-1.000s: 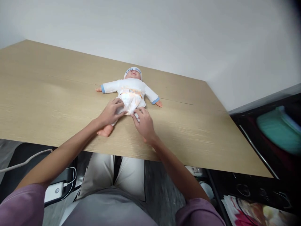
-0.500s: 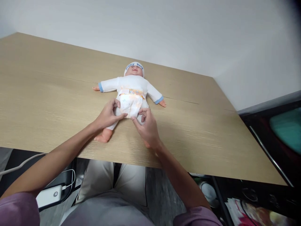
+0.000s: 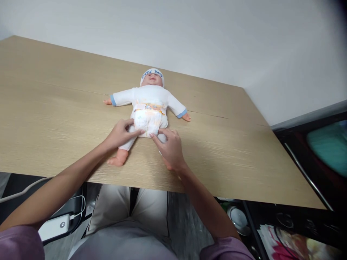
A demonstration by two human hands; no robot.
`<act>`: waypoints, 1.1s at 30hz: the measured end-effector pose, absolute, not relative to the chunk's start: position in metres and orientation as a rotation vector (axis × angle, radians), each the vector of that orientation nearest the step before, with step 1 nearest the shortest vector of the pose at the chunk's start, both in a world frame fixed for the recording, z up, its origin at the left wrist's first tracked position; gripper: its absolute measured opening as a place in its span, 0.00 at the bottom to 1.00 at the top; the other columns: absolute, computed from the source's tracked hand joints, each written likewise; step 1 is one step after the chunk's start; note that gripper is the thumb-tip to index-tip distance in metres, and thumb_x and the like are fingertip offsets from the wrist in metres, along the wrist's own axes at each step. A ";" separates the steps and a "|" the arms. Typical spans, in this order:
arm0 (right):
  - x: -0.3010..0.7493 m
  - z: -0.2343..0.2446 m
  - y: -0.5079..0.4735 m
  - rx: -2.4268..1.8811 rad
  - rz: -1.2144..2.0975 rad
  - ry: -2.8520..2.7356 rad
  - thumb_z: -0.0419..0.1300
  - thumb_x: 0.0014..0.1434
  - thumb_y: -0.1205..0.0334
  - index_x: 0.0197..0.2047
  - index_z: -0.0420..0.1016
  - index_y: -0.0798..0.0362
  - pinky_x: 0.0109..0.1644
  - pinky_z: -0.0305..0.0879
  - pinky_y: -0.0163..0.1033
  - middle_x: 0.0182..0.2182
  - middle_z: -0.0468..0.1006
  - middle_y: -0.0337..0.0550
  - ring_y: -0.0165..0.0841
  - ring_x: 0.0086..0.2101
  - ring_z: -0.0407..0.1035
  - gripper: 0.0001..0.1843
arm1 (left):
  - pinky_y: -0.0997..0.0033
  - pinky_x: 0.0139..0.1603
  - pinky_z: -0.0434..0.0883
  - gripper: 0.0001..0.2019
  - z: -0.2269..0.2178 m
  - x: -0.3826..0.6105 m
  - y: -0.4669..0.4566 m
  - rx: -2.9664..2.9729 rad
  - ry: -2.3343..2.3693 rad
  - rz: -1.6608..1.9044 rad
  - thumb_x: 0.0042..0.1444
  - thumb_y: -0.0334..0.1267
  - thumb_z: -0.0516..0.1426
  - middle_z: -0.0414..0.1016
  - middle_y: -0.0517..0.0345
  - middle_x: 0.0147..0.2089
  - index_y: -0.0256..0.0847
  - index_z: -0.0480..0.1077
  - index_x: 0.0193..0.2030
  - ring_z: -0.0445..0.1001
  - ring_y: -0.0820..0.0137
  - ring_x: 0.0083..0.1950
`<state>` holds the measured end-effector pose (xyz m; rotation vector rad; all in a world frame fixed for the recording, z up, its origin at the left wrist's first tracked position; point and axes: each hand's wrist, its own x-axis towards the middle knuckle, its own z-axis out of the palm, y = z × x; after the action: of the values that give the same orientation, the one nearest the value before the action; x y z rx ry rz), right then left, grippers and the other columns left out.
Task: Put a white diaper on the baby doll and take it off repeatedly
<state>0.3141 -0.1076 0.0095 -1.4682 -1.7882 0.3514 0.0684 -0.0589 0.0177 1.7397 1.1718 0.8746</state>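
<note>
A baby doll [image 3: 151, 93] in a white suit with blue cuffs and a lettered white cap lies on its back on the wooden table [image 3: 230, 155], feet towards me. Around its hips is a white diaper [image 3: 146, 121] with a patterned orange waistband, fastened at the front. My left hand [image 3: 120, 133] pinches the diaper's edge at the leg on the left. On the other side, my right hand [image 3: 169, 144] grips the lower edge by the other leg, thumb on top. That leg is mostly hidden behind my right hand.
A white wall [image 3: 173, 36] rises behind the table. Below the near edge at left, a white power bank [image 3: 55, 226] with a cable lies on a dark surface. At lower right, a shelf holds a white round container [image 3: 238, 218] and packets [image 3: 295, 243].
The view has shifted slightly. My fingers have shifted a little along the diaper's leg edges, and its right side now spreads wider over the hip.
</note>
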 end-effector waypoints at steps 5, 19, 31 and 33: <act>0.318 0.009 -0.100 -1.430 0.496 -1.750 0.68 0.74 0.46 0.38 0.81 0.46 0.56 0.70 0.51 0.38 0.85 0.43 0.45 0.44 0.75 0.15 | 0.58 0.58 0.77 0.28 0.026 0.066 -0.056 1.519 0.991 0.839 0.64 0.60 0.73 0.88 0.47 0.61 0.41 0.83 0.59 0.83 0.53 0.60; 0.325 0.007 -0.107 -1.409 0.326 -1.654 0.69 0.74 0.50 0.47 0.87 0.48 0.67 0.69 0.57 0.51 0.78 0.50 0.47 0.55 0.74 0.12 | 0.47 0.70 0.78 0.33 0.039 0.058 -0.056 1.172 0.973 0.843 0.57 0.58 0.77 0.88 0.45 0.61 0.40 0.79 0.61 0.85 0.51 0.64; 0.394 0.012 -0.061 -1.428 0.041 -1.682 0.65 0.75 0.48 0.63 0.77 0.49 0.64 0.73 0.58 0.53 0.84 0.51 0.46 0.50 0.76 0.21 | 0.39 0.77 0.65 0.29 0.048 0.023 0.010 2.218 1.667 0.865 0.68 0.50 0.68 0.73 0.37 0.74 0.40 0.70 0.70 0.67 0.43 0.76; 0.401 0.002 -0.020 -1.499 -0.099 -1.763 0.66 0.73 0.44 0.68 0.73 0.50 0.73 0.67 0.66 0.64 0.79 0.59 0.54 0.62 0.72 0.28 | 0.36 0.79 0.59 0.35 0.045 0.031 0.042 2.341 1.780 0.743 0.65 0.49 0.70 0.69 0.33 0.77 0.37 0.69 0.74 0.61 0.36 0.79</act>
<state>0.4012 -0.0202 0.0022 -1.4993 -1.7627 -0.0988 0.0314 0.0422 0.0451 2.3409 1.7802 0.7430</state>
